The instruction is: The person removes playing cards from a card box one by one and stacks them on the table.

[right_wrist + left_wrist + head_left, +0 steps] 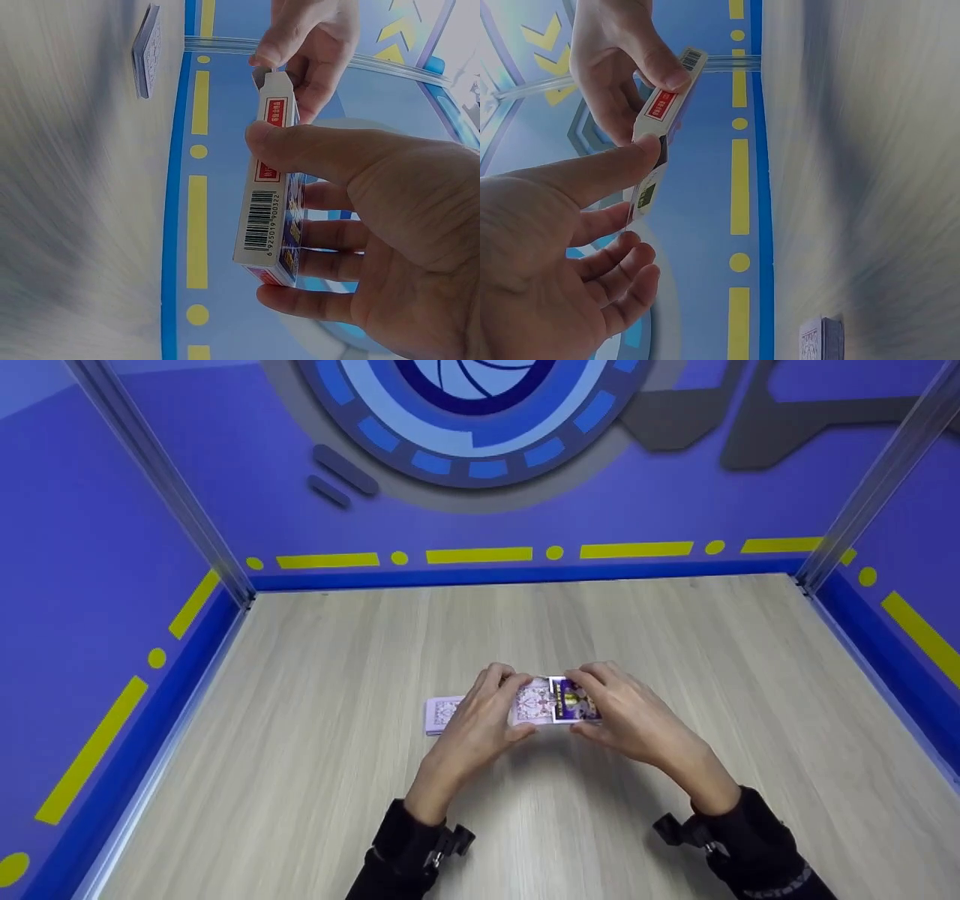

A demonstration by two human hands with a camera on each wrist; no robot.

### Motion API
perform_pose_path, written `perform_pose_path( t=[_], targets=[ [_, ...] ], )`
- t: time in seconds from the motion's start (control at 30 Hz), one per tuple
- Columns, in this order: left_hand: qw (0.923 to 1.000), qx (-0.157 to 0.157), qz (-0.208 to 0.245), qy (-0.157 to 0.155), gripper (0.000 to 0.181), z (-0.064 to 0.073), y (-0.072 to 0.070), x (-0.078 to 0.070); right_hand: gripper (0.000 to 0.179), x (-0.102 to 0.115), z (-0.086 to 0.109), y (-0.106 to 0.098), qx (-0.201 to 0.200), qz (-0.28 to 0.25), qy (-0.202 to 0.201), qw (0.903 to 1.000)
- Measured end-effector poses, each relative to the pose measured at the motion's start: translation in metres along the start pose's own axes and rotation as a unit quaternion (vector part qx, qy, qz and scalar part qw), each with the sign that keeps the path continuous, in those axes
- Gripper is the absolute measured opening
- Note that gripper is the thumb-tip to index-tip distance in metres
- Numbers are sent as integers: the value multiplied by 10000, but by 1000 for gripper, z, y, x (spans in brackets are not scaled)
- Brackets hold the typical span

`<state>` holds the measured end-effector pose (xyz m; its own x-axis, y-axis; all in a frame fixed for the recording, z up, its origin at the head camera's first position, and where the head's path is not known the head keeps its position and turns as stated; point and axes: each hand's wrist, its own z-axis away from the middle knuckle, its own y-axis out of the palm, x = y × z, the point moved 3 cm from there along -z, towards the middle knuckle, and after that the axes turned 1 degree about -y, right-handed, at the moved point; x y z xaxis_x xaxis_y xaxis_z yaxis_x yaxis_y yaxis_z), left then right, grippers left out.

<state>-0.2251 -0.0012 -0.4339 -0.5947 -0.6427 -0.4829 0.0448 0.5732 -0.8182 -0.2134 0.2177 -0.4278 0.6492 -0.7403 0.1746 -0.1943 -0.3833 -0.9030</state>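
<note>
My right hand [634,716] grips a playing-card box [576,701] between thumb and fingers, above the table. The box has a purple printed face, and its narrow white side shows a barcode [261,220] and red labels. At the box's left end, my left hand [480,716] pinches a playing card [534,701] with a patterned back, its edge right at the box's open end. A small flap [260,77] stands out at that end in the right wrist view. A deck of playing cards [441,714] lies on the table, partly hidden behind my left hand.
Under both hands spreads the light wood-grain tabletop [337,660]. Blue printed panels [480,529] with yellow dashes enclose its back and sides. Metal corner posts [169,495] stand at the back left and back right.
</note>
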Motion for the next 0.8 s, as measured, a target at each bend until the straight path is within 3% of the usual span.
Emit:
perform_pose_path(
  t=[0.27,0.6,0.8],
  targets=[
    [9994,313,-118,-112,70,3,-16,12,71,-3,0,-2,-2,-2,111,9999],
    [9983,114,-65,-571,67,11,-47,36,71,-9,1,-8,-10,-42,348,9994],
    [9968,214,-15,-774,67,13,-53,44,69,-11,3,-11,17,-49,510,9987]
  ],
)
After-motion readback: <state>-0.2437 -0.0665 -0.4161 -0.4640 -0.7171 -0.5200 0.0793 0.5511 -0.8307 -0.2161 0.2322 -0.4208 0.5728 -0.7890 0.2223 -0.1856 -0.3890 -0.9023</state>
